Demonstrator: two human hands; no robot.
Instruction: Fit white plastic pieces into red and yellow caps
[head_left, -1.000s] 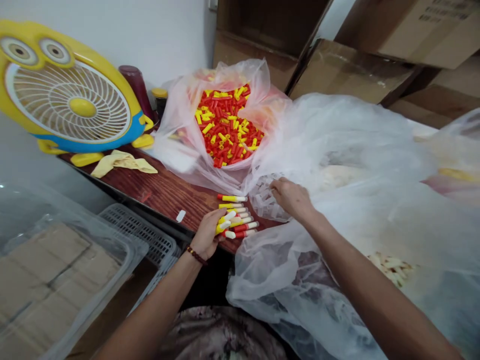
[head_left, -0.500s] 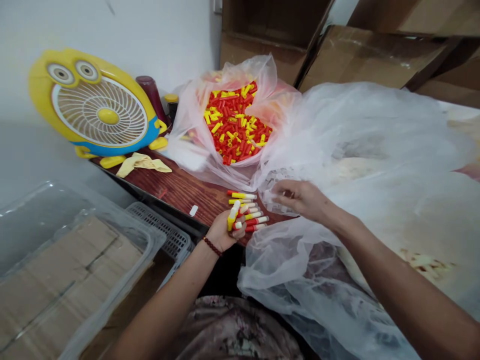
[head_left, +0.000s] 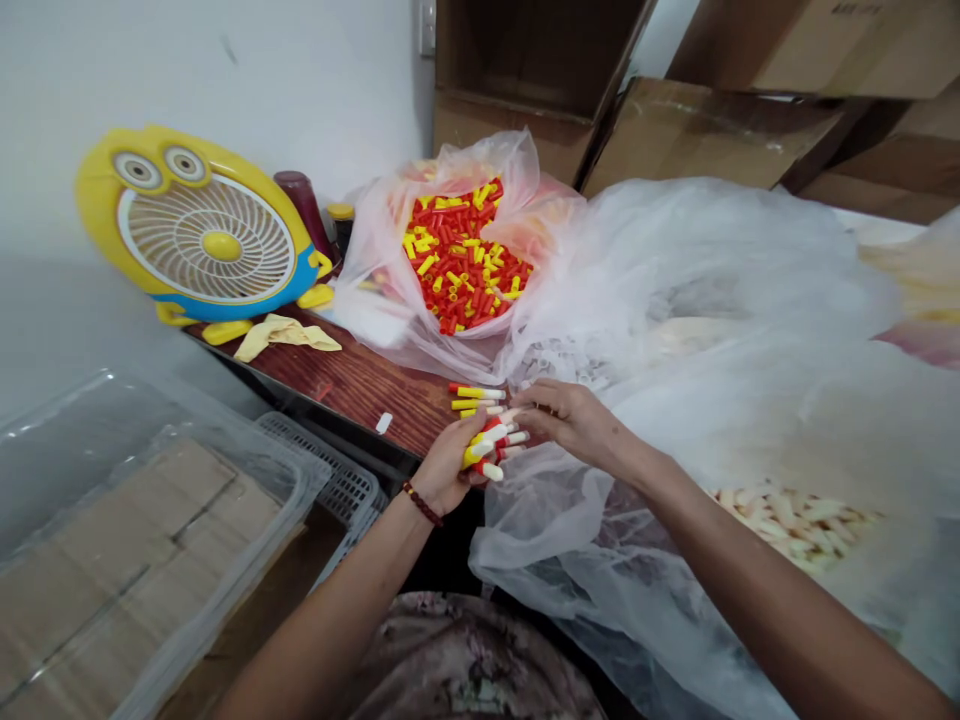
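My left hand (head_left: 450,465) is closed around several short red and yellow plastic tubes with white ends (head_left: 487,440). Their white ends point toward my right hand (head_left: 574,420), whose fingers are pinched together right beside them. Whatever sits in that pinch is too small to make out. Just beyond my left hand, a row of similar yellow and red tubes (head_left: 476,393) lies on the dark wooden table (head_left: 367,385), partly hidden by my fingers. Small clear pieces (head_left: 562,360) show through thin plastic behind my right hand.
An open plastic bag (head_left: 367,235) holds many loose red and yellow tubes (head_left: 469,260). Large translucent bags (head_left: 750,240) cover the right side, one with pale pieces (head_left: 802,520). A yellow fan (head_left: 221,245), yellow cloth (head_left: 285,335), clear bin (head_left: 300,490) and cardboard boxes (head_left: 712,130) surround the table.
My right hand has moved left from the clear pieces to the tubes in my left hand. The held tubes have tilted, with their white ends now pointing more to the right.
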